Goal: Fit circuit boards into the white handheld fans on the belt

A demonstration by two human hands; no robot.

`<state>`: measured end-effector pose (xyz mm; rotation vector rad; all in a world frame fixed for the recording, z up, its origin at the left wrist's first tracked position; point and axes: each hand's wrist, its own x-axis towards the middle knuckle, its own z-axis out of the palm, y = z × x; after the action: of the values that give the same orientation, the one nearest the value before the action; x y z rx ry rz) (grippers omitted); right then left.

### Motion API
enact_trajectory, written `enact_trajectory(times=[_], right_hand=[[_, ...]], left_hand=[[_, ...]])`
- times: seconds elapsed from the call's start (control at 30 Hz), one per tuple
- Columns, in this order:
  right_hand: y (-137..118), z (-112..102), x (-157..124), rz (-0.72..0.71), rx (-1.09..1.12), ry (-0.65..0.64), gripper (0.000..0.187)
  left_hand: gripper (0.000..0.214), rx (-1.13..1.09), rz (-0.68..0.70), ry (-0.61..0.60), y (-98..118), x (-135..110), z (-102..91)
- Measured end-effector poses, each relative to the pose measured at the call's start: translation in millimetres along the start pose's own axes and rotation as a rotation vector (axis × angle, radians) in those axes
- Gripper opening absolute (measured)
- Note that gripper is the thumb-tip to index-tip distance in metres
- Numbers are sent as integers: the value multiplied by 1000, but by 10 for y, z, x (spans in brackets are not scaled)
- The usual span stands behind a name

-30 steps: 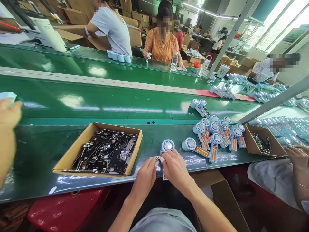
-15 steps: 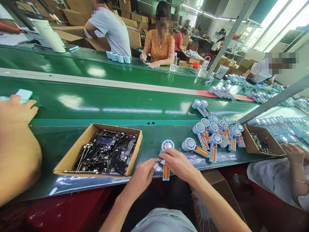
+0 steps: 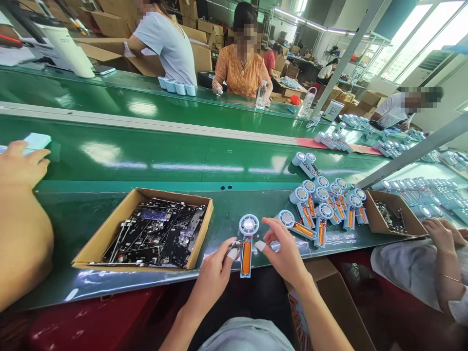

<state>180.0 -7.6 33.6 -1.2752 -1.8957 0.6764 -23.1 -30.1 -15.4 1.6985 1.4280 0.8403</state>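
A light-blue handheld fan body (image 3: 249,225) lies on the bench in front of me, its handle toward me and an orange battery (image 3: 246,256) showing inside. My left hand (image 3: 218,263) is at the left of the handle, thumb and forefinger pinching a small dark circuit board (image 3: 236,243) that is mostly covered by the fingers. To the right of the fan body, my right hand (image 3: 280,246) holds nothing, its thumb and fingers apart. White covers wrap both of my thumb tips.
Left of my hands is a cardboard box (image 3: 137,229) of circuit boards. More fan bodies (image 3: 321,195) cluster at the right beside a smaller box (image 3: 376,214). Co-workers' hands show at the far left (image 3: 22,165) and right (image 3: 440,231). A metal post (image 3: 413,151) slants across the right.
My hands have parted: the right one has drawn off to the right and opened, while the left keeps its pinch. The fan body between them is now uncovered.
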Motion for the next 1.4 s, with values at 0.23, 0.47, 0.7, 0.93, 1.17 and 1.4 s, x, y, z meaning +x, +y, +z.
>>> enact_trajectory(times=[0.23, 0.47, 0.7, 0.93, 1.17, 1.4], right_hand=[[-5, 320, 41, 11, 216, -20, 13], [-40, 475, 66, 116, 582, -119, 25], [19, 335, 58, -41, 78, -50, 24], [-68, 303, 58, -48, 86, -73, 28], [-51, 334, 19, -21, 76, -111, 33], [31, 353, -25, -115, -1, -117, 20]], left_hand=[[31, -55, 4, 207, 121, -102, 55], [24, -133, -93, 104, 190, -98, -13], [26, -147, -153, 96, 166, -81, -50], [26, -86, -55, 118, 259, -18, -59], [29, -166, -70, 75, 303, 27, -88], [22, -313, -193, 116, 233, 31, -19]])
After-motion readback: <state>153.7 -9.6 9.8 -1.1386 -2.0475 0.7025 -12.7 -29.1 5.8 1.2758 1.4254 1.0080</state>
